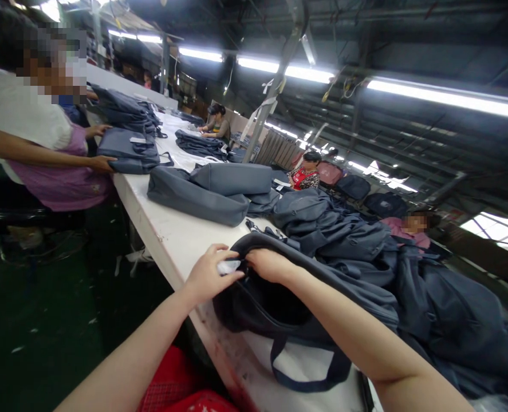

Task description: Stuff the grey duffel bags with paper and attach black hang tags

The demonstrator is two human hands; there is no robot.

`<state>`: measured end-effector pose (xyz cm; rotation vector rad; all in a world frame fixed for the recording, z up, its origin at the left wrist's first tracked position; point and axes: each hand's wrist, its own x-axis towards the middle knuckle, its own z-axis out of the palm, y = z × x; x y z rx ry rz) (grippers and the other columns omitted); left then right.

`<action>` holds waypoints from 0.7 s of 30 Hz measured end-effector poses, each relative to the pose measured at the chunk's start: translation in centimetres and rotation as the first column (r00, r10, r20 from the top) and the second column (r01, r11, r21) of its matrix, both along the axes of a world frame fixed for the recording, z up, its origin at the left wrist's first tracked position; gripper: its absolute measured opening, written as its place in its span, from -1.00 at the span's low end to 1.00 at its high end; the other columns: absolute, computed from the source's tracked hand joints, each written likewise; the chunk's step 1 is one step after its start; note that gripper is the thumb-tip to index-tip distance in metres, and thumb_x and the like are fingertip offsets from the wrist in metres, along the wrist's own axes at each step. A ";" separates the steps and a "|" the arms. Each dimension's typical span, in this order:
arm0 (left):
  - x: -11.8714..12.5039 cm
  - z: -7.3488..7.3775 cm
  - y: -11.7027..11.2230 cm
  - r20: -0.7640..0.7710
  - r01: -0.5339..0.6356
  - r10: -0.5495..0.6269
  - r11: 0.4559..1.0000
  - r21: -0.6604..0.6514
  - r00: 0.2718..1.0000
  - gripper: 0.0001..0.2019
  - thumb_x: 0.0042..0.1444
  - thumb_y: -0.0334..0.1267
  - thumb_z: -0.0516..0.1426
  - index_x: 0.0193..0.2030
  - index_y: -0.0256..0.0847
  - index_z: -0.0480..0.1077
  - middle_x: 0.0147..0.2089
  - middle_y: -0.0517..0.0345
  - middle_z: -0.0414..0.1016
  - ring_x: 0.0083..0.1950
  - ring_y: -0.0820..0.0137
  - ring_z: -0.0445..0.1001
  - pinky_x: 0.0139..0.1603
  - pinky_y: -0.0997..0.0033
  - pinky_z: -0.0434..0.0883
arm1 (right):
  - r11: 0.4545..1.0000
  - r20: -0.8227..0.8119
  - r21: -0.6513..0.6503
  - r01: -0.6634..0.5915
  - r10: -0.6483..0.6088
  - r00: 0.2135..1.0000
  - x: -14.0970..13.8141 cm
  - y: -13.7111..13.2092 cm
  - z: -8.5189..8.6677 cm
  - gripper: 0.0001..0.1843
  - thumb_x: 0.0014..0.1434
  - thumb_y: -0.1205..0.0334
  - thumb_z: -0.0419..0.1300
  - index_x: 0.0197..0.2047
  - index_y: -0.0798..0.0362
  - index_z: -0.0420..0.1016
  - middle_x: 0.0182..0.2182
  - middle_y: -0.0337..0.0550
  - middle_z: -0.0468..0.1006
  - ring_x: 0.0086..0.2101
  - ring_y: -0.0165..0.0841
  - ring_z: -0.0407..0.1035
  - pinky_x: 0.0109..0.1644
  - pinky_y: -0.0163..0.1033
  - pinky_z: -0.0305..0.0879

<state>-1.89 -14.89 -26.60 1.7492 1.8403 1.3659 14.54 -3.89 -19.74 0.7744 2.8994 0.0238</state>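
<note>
- Left hand point(206, 280) pinching a small white slip point(228, 266), perhaps a paper tag, between thumb and fingertips, right at the mouth of a dark navy bag point(279, 297).
- Right hand point(268, 264) closing over the bag's upper rim, fingers curling onto the fabric edge, just beside the slip.
- Both hands meeting at the near-left end of the bag's opening, almost touching each other; left hand coming in from outside the rim, right forearm crossing above the bag from the right.
- Bag lying on its side directly ahead of the hands, long axis running away to the right along the table edge, opening gaping toward the wearer, a webbing loop handle point(305, 366) hanging down at the near side.
- Resting on a long white worktable point(172, 234), scuffed and stained along its near edge, stretching off toward the upper left.
- Further grey bags point(213, 191) lying flat farther up the table; a heaped pile of the same navy bags point(348, 234) crowding the right side.
- Co-worker in a purple apron point(65, 177) sitting at the far left, both hands on another grey bag point(129, 151).
- More people working across the table and beyond; something red point(180, 383) sitting below the table edge, too cropped for naming.
- Dim factory hall overhead, fluorescent tube lights point(447, 97) running under dark beams, dark green floor point(65, 309) at left.
</note>
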 end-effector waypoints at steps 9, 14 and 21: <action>-4.7 -7.9 -1.5 0.244 -0.171 0.233 0.953 -0.250 0.941 -0.72 0.08 -0.26 0.02 -0.19 -0.16 0.54 -0.07 0.05 0.59 0.04 0.13 0.49 0.16 0.10 0.34 | 0.922 -0.239 -0.183 -0.341 0.294 0.925 -0.6 0.8 0.3 -0.71 0.37 0.25 0.01 -0.15 0.13 0.55 -0.15 -0.04 0.58 -0.10 -0.30 0.44 0.08 -0.21 0.31; -1.8 -8.3 1.5 0.326 -0.096 0.167 0.970 -0.223 0.930 -0.72 0.05 -0.04 0.11 -0.29 -0.18 0.54 -0.22 0.06 0.61 -0.11 0.18 0.54 0.00 0.22 0.42 | 0.933 -0.259 -0.229 -0.278 0.217 0.941 -2.2 0.1 -1.4 -0.74 0.33 0.28 0.06 -0.20 0.18 0.57 -0.24 -0.01 0.57 -0.21 -0.30 0.44 -0.06 -0.22 0.36; 1.0 -8.6 2.1 0.409 -0.223 0.287 0.955 -0.197 0.866 -0.66 0.04 0.00 0.13 -0.38 -0.29 0.49 -0.49 0.09 0.54 -0.44 0.28 0.51 -0.41 0.38 0.40 | 0.911 -0.441 -0.381 -0.157 -0.029 0.897 -2.8 0.0 -3.3 -0.75 0.23 0.39 0.15 -0.09 0.07 0.60 -0.18 -0.09 0.63 -0.17 -0.31 0.50 0.00 -0.23 0.38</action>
